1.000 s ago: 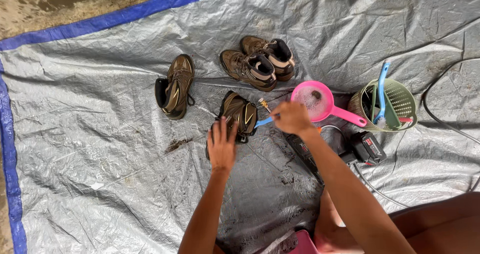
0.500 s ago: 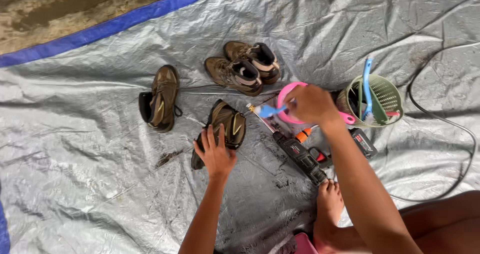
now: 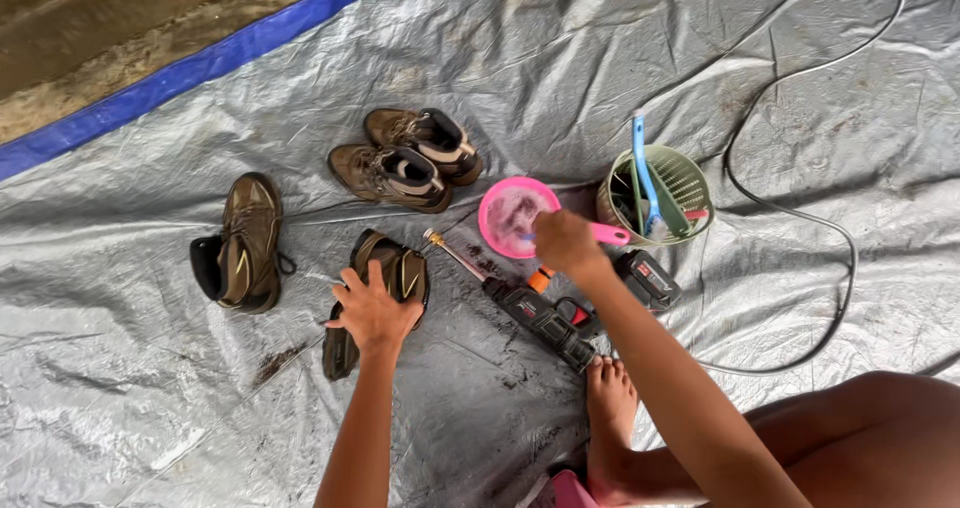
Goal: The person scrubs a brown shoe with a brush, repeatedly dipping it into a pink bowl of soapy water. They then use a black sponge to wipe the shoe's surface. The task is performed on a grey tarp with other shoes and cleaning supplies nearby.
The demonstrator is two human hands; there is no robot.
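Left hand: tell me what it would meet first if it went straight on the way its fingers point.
The left hand lies on a brown boot, fingers pointing up-frame. Straight on, past that boot's top, it would probably reach the pair of boots first; a little tarp lies between, though depth is hard to judge.

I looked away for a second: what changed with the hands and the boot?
The right hand carried its brush from beside the boot up to the pink scoop. The left hand stayed pressed on that boot; the other boots stayed put.
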